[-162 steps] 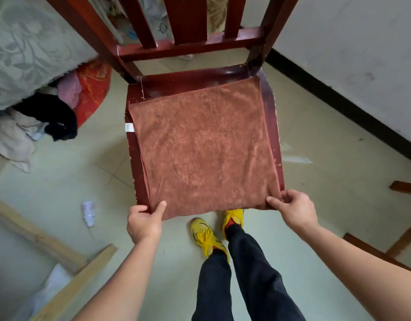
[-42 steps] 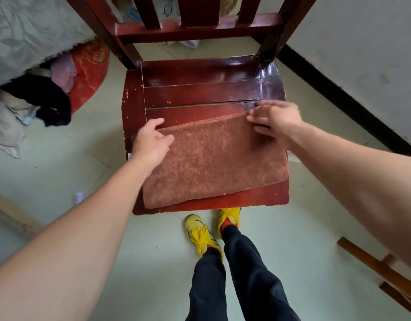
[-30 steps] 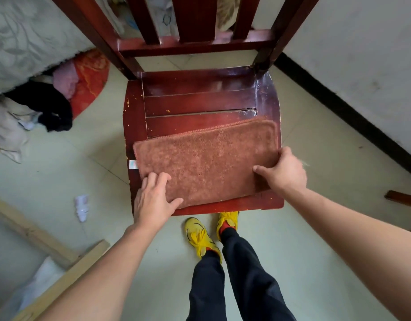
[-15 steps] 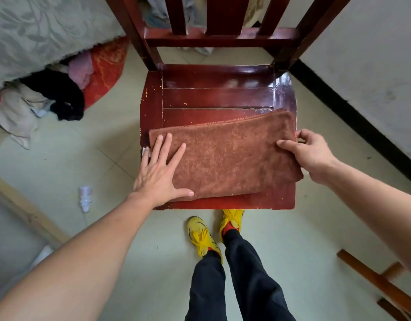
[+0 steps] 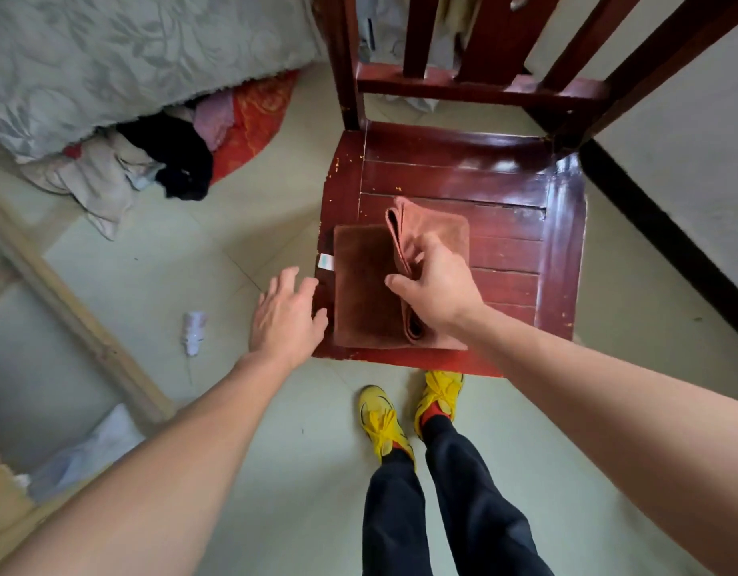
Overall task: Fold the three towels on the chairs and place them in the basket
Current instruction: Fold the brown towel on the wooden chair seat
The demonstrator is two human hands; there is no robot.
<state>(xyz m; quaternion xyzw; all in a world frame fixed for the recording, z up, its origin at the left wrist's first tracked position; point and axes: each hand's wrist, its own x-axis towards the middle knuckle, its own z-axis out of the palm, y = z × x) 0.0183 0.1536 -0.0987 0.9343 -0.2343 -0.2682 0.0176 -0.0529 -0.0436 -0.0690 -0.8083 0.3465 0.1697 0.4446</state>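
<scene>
At bottom centre of the frame: yellow shoes (image 5: pixel 383 421) on the floor, toes just short of the chair (image 5: pixel 504 189).

Left hand (image 5: pixel 286 322), centre-left: fingers spread and loosely straight, holding nothing. It sits at the seat's left edge, just beside the towel (image 5: pixel 359 293). Contact with the towel cannot be told.

Right hand (image 5: pixel 437 288), centre: fingers and thumb clamped on the towel's doubled right part, whose layers stand up in a ridge mid-fold.

The towel is brown and lies on the front left part of the seat, with a white label (image 5: pixel 326 261) at its left edge.

Behind it are bare seat slats, then the chair back at the top. Upper left: clothes heap (image 5: pixel 167 164) under a bed cover (image 5: pixel 109 56). No basket is in view.

Risks, as judged:
- The lower layer is unpinned, so a leftward pull could drag the whole towel and leave the fold skewed.
- The pinched layers may fan apart if the grip loosens, leaving the edges misaligned.
- The towel is near the front and left edges, and a push could slide it to the floor.
</scene>
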